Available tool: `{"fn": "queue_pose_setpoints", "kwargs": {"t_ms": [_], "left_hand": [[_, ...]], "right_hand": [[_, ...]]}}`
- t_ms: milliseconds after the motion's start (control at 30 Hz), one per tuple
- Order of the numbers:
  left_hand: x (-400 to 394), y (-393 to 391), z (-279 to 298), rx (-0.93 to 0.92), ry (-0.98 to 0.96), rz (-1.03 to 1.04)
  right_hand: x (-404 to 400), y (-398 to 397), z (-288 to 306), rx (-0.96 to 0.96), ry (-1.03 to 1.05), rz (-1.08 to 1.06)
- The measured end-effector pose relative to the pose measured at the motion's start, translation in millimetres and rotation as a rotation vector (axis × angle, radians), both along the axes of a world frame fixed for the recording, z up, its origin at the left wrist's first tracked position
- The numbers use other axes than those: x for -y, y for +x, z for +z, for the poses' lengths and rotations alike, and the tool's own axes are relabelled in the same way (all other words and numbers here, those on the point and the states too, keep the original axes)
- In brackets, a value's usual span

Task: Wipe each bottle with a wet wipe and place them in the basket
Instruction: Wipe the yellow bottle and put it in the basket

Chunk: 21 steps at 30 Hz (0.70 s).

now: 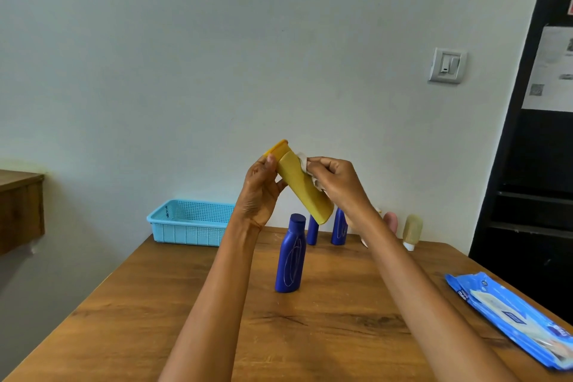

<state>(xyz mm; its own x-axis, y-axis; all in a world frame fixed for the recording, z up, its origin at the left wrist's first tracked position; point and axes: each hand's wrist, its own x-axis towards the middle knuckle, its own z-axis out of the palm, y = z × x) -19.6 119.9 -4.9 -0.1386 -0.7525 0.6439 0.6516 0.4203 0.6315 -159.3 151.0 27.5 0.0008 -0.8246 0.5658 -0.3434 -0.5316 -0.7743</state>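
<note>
A yellow bottle [302, 186] is held tilted in the air above the table, cap end up to the left. My left hand [260, 192] grips it near the cap. My right hand [338, 186] presses a white wet wipe [305, 164] against the bottle's side, fingers curled round the wipe. One blue bottle [290, 257] stands upright in the middle of the table. Two more blue bottles [339, 226] stand behind it, partly hidden by the yellow bottle. The light blue basket [186, 222] sits at the table's far left corner.
A pink tube [391, 220] and a beige tube [411, 231] stand at the far right by the wall. A blue wet wipe pack [511, 319] lies near the right edge of the wooden table [139, 319]. A black shelf stands to the right.
</note>
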Motion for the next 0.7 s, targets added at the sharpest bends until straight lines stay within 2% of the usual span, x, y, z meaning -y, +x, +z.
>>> {"fn": "queue_pose_setpoints", "kwargs": {"t_ms": [200, 333, 467, 700], "left_hand": [[4.6, 4.7, -4.7, -0.098, 0.034, 0.027], [5.4, -0.3, -1.3, -0.100, 0.043, 0.095], [0.9, -14.2, 3.2, -0.026, 0.030, 0.218], [-3.2, -28.4, 10.8, 0.035, 0.004, 0.373]], "right_hand": [[-1.9, -21.8, -19.9, -0.035, 0.141, -0.009], [2.0, -28.1, -34.7, 0.222, 0.233, 0.018], [2.7, -21.8, -43.5, 0.421, 0.317, -0.060], [2.7, -32.9, -37.7, 0.403, 0.308, -0.121]]}}
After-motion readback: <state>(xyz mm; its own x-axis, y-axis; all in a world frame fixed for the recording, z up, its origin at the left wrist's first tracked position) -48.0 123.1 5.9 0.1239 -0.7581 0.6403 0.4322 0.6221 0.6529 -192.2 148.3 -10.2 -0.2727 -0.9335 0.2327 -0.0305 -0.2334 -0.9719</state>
